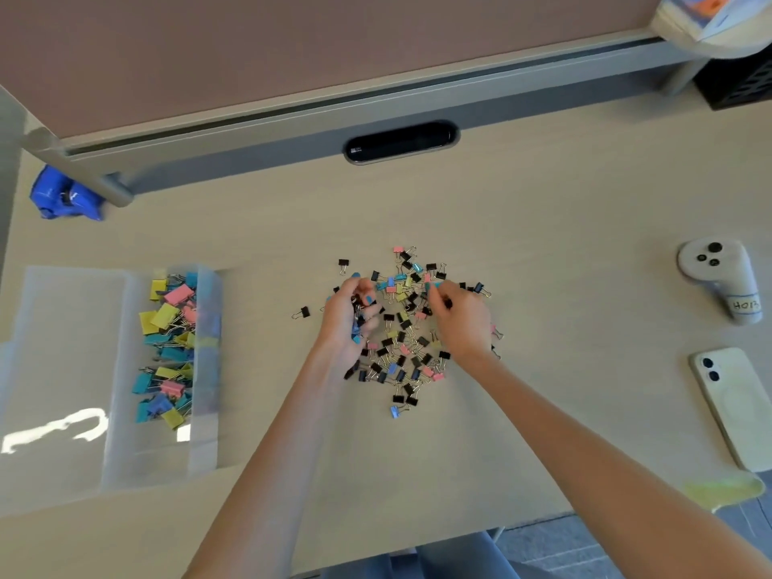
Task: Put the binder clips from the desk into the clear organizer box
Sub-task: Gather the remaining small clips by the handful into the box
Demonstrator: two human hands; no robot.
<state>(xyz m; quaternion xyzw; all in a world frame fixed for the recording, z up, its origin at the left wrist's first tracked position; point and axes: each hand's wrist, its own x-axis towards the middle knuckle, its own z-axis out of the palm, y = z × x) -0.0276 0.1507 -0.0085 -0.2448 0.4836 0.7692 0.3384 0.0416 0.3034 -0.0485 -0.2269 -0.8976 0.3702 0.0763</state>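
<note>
Two bare forearms reach up over the pale wood-grain desk [543, 211]. The left hand [351, 317] lies cupped, palm up, holding a clutch of small metal binder clips [401, 353], black, pink, blue and yellow, from the loose pile scattered between both hands. The right hand [459, 321] curls its fingertips down into that pile; I cannot tell whether it grips one. Well to the left, the clear ribbed plastic organizer box [204, 432] holds larger pastel binder clips [167, 348] in one long compartment. A cream smartphone [731, 407] lies at the right.

Small binder clips [401, 328]: mostly black, with pink, blue, yellow. Larger clips [167, 340]: yellow, pink, teal, blue. Organizer box [62, 369]: clear. Desk [543, 244]: pale beige.
</note>
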